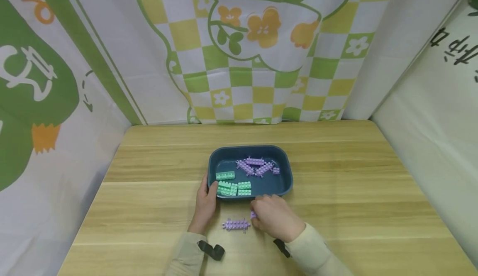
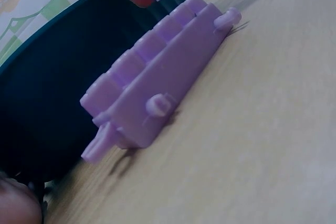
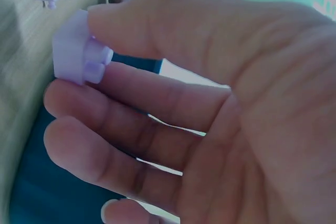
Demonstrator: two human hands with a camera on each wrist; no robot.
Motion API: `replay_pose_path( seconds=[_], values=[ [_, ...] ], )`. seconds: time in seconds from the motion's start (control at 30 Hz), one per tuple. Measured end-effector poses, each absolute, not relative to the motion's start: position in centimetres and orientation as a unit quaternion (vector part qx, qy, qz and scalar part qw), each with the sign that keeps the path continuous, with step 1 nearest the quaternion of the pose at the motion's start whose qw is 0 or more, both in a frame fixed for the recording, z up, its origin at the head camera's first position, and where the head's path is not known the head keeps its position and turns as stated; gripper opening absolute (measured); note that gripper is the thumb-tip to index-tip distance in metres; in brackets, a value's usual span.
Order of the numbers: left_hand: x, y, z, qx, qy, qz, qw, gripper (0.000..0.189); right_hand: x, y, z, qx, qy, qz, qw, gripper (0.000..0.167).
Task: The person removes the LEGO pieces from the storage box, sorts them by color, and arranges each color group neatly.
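Observation:
My left hand (image 1: 204, 204) grips the left front corner of a dark blue tray (image 1: 267, 185), its thumb over the rim. In front of the tray, my right hand (image 1: 278, 218) pinches a small purple building block (image 3: 71, 51) between thumb and fingers, close over the table. The block's studs show in the right wrist view, facing the palm. Just left of it lies a long purple building block (image 1: 236, 225), studs up, with small pegs sticking out of its sides and ends; the left wrist view shows it close up beside the tray wall.
Inside the tray, several green building blocks (image 1: 244, 189) lie at the left and front. Several long purple building blocks (image 1: 255, 161) and one small purple block (image 1: 276, 170) lie toward the back right. A wooden table (image 1: 354, 184) carries everything, with printed cloth (image 1: 239, 76) hanging behind.

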State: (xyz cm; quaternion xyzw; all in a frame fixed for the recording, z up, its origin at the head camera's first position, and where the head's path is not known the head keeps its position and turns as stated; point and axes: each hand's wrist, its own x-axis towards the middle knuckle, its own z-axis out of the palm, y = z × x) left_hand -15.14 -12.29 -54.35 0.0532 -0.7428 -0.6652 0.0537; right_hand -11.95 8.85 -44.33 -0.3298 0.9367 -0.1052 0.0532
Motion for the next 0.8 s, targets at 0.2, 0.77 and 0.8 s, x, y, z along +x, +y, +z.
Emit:
replay_pose_path(
  seconds=[0.2,0.77,0.8],
  values=[
    [-15.3,-12.3,-54.2,0.053,-0.742,-0.667,0.052,0.053,-12.0,8.7,-44.4,-0.323,0.939,-0.099,0.066,0.01],
    [-14.5,-12.1,-52.0,0.055,-0.739,-0.67,0.035,0.053,-11.6,8.4,-45.1,-0.317,0.942,-0.094,0.062,0.026],
    [-14.4,-12.0,-51.6,0.054,-0.741,-0.668,0.034,0.053,-11.5,8.4,-45.1,-0.317,0.942,-0.093,0.062,0.027]
  ],
)
